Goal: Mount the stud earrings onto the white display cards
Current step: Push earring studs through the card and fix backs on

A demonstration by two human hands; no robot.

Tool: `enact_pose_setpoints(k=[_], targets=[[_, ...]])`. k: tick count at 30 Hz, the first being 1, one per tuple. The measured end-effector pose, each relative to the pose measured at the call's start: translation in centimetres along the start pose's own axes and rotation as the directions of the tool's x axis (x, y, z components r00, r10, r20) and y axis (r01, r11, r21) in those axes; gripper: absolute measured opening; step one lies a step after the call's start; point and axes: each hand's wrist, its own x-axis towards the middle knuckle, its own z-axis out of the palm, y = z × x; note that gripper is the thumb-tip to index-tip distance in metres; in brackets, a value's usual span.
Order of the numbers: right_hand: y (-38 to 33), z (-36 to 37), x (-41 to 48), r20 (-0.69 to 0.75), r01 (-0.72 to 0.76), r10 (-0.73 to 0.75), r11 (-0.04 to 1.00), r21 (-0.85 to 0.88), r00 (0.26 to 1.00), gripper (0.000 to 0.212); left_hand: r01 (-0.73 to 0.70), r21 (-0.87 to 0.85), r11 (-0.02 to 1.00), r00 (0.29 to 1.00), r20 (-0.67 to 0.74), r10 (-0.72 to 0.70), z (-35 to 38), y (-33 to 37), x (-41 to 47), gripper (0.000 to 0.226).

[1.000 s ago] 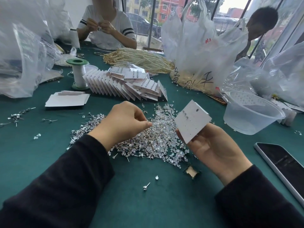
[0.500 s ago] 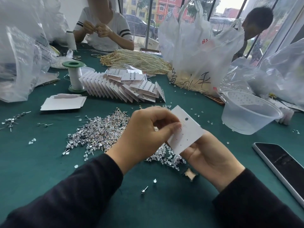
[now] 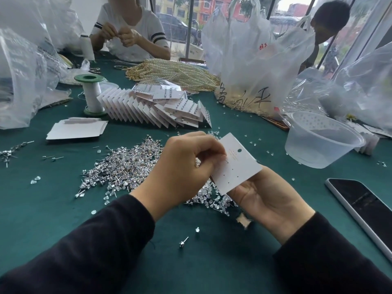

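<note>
Head view. The white card [image 3: 237, 164] is held up, tilted, just above the right edge of the heap of loose studs [image 3: 127, 168] on the green desk [image 3: 212, 262].

The right hand [image 3: 269, 198] grips the card's lower corner, with its fingers curled behind the card. The left hand [image 3: 182, 166] is bunched at the card's left edge, over the heap. Its fingers [image 3: 210, 164] pinch one stud [image 3: 226, 160]; only the thin post shows, lying against the card's face near the upper holes. I cannot tell whether it has entered a hole.

No mounted studs show on this card, so it looks barely begun.

Handling, as a judgement:
- The card is light, thin and easily creased. Hold it by an edge, clear of the holes.
- The stud is tiny, slick and easily dropped. Pinch it at the head and keep the post straight, because it could bend.

Behind the heap is a fanned row of filled cards [image 3: 157, 107]. Far right of the heap are a clear plastic bowl [image 3: 318, 143] and a phone [image 3: 364, 206].
</note>
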Motion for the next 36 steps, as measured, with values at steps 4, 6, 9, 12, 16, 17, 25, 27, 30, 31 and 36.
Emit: enact_pose_setpoints(k=[4, 6, 9, 12, 16, 17, 25, 27, 30, 31, 36], targets=[[0.08, 0.17, 0.00, -0.024, -0.009, 0.009, 1.000, -0.025, 1.000, 0.020, -0.143, 0.167, 0.976, 0.990, 0.044, 0.138, -0.19, 0.05, -0.06, 0.006], [0.12, 0.21, 0.03, -0.051, -0.010, 0.008, 0.999, -0.036, 0.999, 0.020, -0.173, 0.213, 0.961, 0.985, 0.064, 0.163, -0.30, 0.10, -0.05, 0.007], [0.16, 0.25, 0.02, -0.077, -0.008, 0.004, 0.999, -0.054, 0.997, 0.029, -0.204, 0.262, 0.943, 0.978, 0.095, 0.186, -0.40, 0.20, -0.10, 0.008], [0.16, 0.32, -0.02, -0.085, -0.003, -0.002, 0.998, -0.060, 0.996, 0.025, -0.203, 0.267, 0.942, 0.978, 0.099, 0.182, -0.40, 0.25, -0.13, 0.008], [0.16, 0.38, -0.01, -0.077, -0.007, 0.003, 0.998, -0.056, 0.997, 0.016, -0.185, 0.249, 0.951, 0.982, 0.090, 0.168, -0.32, 0.42, -0.18, 0.007], [0.19, 0.29, 0.01, -0.071, -0.006, 0.002, 0.999, -0.051, 0.997, 0.016, -0.180, 0.236, 0.955, 0.983, 0.085, 0.164, -0.28, 0.45, -0.18, 0.008], [-0.05, 0.27, 0.07, -0.149, 0.001, 0.012, 0.996, 0.086, 0.989, 0.016, -0.149, 0.211, 0.966, 0.973, 0.207, 0.105, 0.14, 0.77, -0.79, 0.047], [-0.09, 0.07, 0.19, -0.191, 0.004, 0.012, 0.997, 0.082, 0.981, 0.012, -0.146, 0.255, 0.956, 0.970, 0.229, 0.087, 0.37, 0.78, -0.82, 0.048], [-0.08, 0.05, 0.28, -0.146, -0.008, 0.028, 0.990, 0.140, 0.989, 0.018, -0.120, 0.265, 0.957, 0.982, 0.175, 0.075, 0.35, 0.57, -0.64, 0.034], [-0.09, 0.06, 0.28, -0.128, -0.011, 0.031, 0.988, 0.151, 0.991, 0.016, -0.107, 0.256, 0.961, 0.986, 0.155, 0.068, 0.29, 0.48, -0.60, 0.032], [0.02, 0.08, 0.17, -0.108, 0.034, -0.017, 0.985, 0.167, 0.994, 0.011, -0.092, 0.208, 0.974, 0.991, 0.119, 0.068, 0.35, 0.49, -0.62, 0.031]])
